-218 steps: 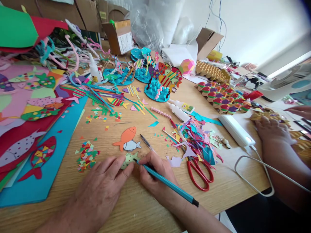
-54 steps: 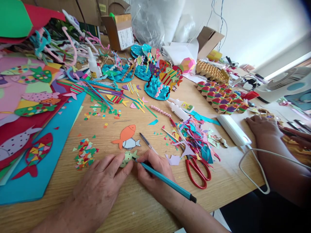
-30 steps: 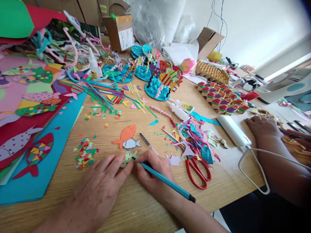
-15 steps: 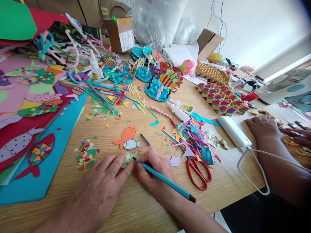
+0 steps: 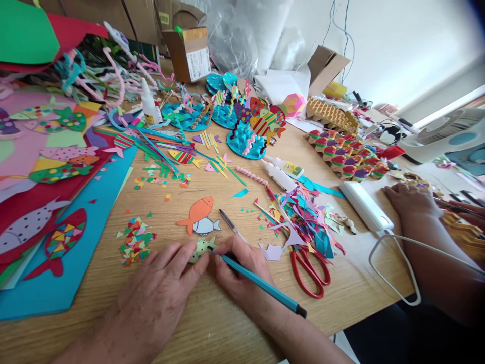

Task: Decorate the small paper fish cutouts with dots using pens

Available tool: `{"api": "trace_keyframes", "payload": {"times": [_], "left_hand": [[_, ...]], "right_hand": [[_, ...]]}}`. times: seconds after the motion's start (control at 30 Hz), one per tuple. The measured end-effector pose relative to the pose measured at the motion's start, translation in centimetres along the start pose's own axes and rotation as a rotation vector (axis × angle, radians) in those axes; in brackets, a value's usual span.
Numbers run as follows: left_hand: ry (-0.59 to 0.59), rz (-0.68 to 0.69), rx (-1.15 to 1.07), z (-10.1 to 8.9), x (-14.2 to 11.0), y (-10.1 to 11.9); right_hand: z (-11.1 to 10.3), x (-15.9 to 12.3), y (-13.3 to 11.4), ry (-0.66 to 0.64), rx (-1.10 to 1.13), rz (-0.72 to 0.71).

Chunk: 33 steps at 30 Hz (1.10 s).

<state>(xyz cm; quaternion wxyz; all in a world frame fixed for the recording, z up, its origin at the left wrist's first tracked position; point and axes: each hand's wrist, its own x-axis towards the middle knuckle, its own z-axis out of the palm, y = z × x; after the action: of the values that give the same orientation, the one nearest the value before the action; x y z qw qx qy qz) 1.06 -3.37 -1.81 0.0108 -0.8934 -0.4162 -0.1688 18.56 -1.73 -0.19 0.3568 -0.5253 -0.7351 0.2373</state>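
Note:
A small light-green paper fish (image 5: 201, 246) lies on the wooden table, partly covered by fingers. With thumb and fingertips closed about its lower edge, my left hand (image 5: 159, 290) holds it down. My right hand (image 5: 246, 270) grips a teal felt-tip pen (image 5: 263, 287), its black tip touching the fish near the tail. Just beyond are an orange paper fish (image 5: 200, 208) and a grey-white paper fish (image 5: 205, 226) with a black outline, partly overlapping. A ballpoint pen (image 5: 231, 224) rests by my right hand's fingers.
Red-handled scissors (image 5: 310, 273) and a heap of paper scraps (image 5: 303, 215) lie to the right. Paper snippets (image 5: 136, 241) sit left of the fish. Glue bottles (image 5: 280, 176) stand further back. A white power bank (image 5: 366, 206) trails a cable near another person's arm (image 5: 435, 242).

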Motion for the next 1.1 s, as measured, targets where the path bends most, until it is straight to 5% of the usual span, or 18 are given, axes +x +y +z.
{"api": "trace_keyframes", "payload": {"times": [0.83, 1.1], "left_hand": [[0.003, -0.007, 0.009, 0.0, 0.0, 0.1], [0.009, -0.011, 0.008, 0.2, -0.3, -0.1]], "right_hand": [[0.0, 0.0, 0.2, -0.037, 0.013, -0.002], [-1.5, -0.1, -0.8, 0.015, 0.160, 0.059]]}}
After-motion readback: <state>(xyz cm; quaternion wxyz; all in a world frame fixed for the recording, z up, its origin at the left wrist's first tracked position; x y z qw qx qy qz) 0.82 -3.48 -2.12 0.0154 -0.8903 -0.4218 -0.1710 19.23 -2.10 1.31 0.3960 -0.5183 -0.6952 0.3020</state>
